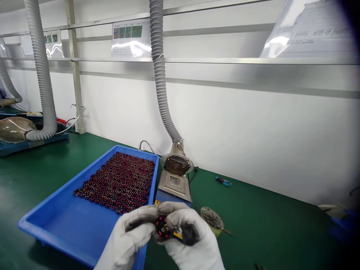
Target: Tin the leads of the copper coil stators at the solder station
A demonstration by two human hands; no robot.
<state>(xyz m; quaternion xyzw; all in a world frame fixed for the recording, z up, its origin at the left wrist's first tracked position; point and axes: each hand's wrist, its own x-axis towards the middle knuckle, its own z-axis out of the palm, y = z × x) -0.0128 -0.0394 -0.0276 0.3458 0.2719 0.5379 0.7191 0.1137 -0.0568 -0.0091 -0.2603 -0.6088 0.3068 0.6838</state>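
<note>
Both my hands wear white gloves with dark-stained fingers, and they meet at the bottom middle of the head view. Between them is a small toroidal coil (162, 227), dark with red windings and a hole in its middle. My left hand (137, 225) pinches the coil from the left. On the other side, my right hand (187, 227) has its fingers closed on it, with the fingertips partly hidden. Left of the hands lies a blue tray (67, 228), its far part filled with many similar dark red coils (120, 182).
Behind my hands stands a metal device (174, 182) with a round hood under a grey flexible duct (161, 78). A small round container (212, 219) sits right of the hands. Blue-handled pliers (223, 181) lie farther back on the green table (267, 228).
</note>
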